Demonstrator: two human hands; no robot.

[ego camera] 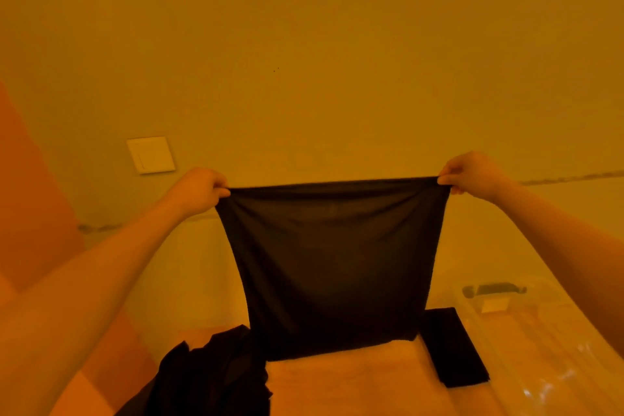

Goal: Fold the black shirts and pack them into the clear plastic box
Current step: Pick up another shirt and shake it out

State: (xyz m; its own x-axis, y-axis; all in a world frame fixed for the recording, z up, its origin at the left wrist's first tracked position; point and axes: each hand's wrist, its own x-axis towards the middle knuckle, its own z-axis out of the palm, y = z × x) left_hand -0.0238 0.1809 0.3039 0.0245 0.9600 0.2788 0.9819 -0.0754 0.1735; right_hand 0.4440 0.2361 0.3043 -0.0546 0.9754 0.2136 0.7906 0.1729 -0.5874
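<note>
A black shirt (pixel 332 267) hangs stretched flat in the air in front of me, its lower edge touching the table. My left hand (pixel 199 187) pinches its top left corner and my right hand (pixel 469 172) pinches its top right corner. A folded black shirt (pixel 454 348) lies on the table to the right, beside the clear plastic box (pixel 540 348). A crumpled heap of black shirts (pixel 209 378) sits at the lower left.
The table top (pixel 354 388) runs under the hanging shirt. The box has a dark handle (pixel 494 289) on its far wall. A wall with a light switch (pixel 151 154) stands close behind.
</note>
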